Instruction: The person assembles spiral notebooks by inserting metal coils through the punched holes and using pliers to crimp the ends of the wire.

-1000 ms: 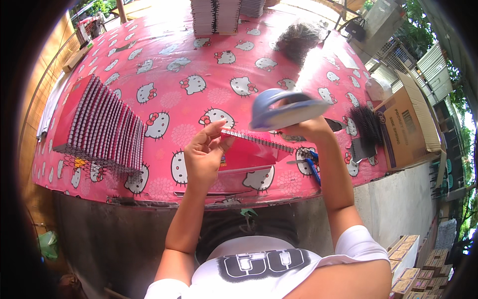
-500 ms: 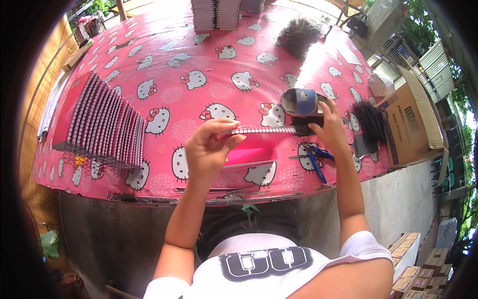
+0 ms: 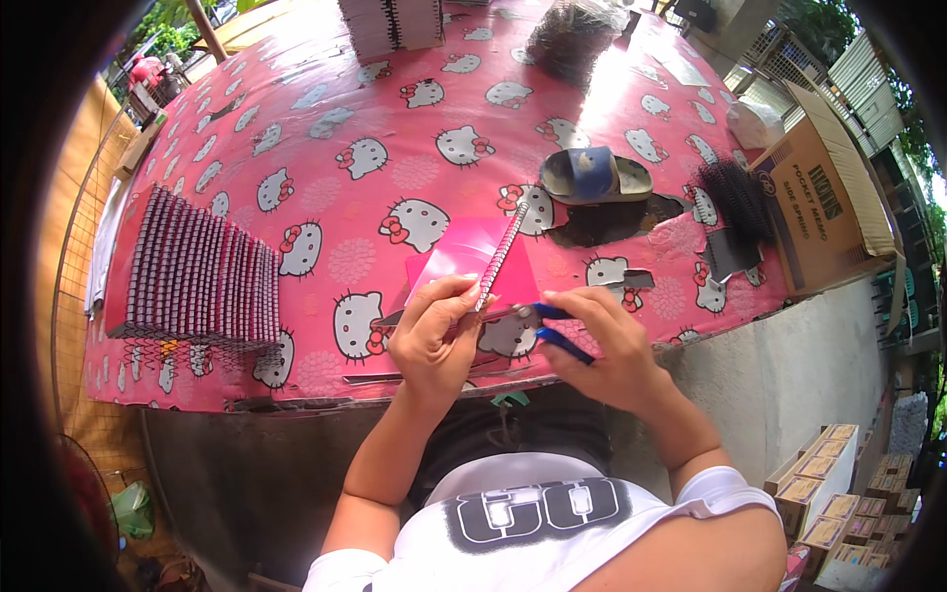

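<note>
One spiral notebook (image 3: 464,249) is over the pink surface (image 3: 340,209), its near end pinched by the left hand (image 3: 434,340), while the right hand (image 3: 617,350) has a half-closed grip around blue-handled pliers (image 3: 564,345).

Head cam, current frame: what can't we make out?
All in the head view:
Near part of the pink notebook: behind the left hand.
Whether the blue-handled pliers in the right hand touch the wire spiral: too small.
Top of the far notebook stack: cut off by the upper edge.
Contents of the carton: hidden by its walls.
</note>
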The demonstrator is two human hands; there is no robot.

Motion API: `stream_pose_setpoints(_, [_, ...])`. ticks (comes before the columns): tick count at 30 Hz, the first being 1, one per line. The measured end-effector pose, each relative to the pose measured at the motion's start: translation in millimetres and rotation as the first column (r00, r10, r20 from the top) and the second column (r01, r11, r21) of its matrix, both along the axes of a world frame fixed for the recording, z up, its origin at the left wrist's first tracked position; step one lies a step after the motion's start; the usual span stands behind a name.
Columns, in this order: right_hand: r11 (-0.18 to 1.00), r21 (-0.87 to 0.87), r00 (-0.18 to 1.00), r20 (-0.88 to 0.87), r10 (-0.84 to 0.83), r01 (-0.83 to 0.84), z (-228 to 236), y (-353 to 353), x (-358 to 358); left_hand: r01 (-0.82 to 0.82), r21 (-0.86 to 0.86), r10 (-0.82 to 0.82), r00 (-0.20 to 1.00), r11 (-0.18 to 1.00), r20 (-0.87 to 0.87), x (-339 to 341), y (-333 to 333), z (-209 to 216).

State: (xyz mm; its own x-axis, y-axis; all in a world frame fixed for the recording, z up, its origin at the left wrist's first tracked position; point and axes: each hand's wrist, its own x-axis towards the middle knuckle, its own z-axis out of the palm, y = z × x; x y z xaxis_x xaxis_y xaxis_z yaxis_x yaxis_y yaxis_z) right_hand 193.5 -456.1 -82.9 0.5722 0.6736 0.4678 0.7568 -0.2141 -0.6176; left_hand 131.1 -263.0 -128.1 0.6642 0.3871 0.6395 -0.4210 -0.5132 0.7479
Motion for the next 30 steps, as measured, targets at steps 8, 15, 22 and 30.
stream_pose_setpoints(8, [0.980, 0.150, 0.556, -0.808, 0.196, -0.129, -7, 25, -1, 0.070, -0.032, -0.067, 0.993, 0.997, 0.100, -7, 11, 1])
stream_pose_setpoints(15, [0.930, 0.331, 0.606, -0.710, 0.357, -0.161, 9, 25, 0, 0.043, 0.000, -0.041, 0.956, 0.999, 0.291, -33, 47, 64])
stream_pose_setpoints(22, [0.862, -0.203, 0.885, 0.159, -0.438, 0.464, -51, -46, 73, -0.619, -0.417, 0.741, 0.617, 0.665, 0.265, -131, 235, 180])
stream_pose_setpoints(30, [0.818, -0.289, 0.868, 0.165, -0.469, 0.497, -47, -71, 115, -0.531, -0.403, 0.645, 0.728, 0.745, 0.232, -128, 293, 114])
